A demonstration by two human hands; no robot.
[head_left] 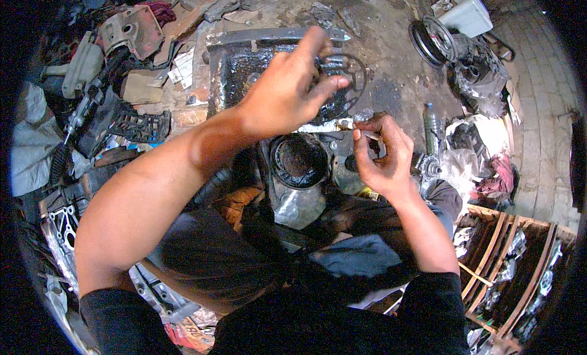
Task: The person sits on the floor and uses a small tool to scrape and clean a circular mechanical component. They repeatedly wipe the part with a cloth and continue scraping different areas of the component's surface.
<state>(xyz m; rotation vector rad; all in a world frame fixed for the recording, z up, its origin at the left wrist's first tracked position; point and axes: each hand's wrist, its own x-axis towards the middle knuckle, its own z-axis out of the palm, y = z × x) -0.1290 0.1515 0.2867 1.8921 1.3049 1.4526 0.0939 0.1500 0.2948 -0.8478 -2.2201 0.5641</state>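
Note:
My left hand [293,80] is over an oily black metal tray [232,80], its thumb and forefinger apart; a thin dark ring [362,75] lies at its fingertips, and blur hides whether they grip it. My right hand [385,150] is closed in a pinch near the tray's front edge, on something small that I cannot make out. Below my hands sits a dirty metal part [293,205] with a round, black-rimmed opening [299,159]. A cylindrical container [431,125] stands right of my right hand.
Castings [125,34], a plastic piece [82,73] and scrap crowd the left. At upper right are a white container [461,9], a wheel rim [428,40] and a grimy housing [480,83]. A wooden rack [501,220] holding metal parts is at lower right.

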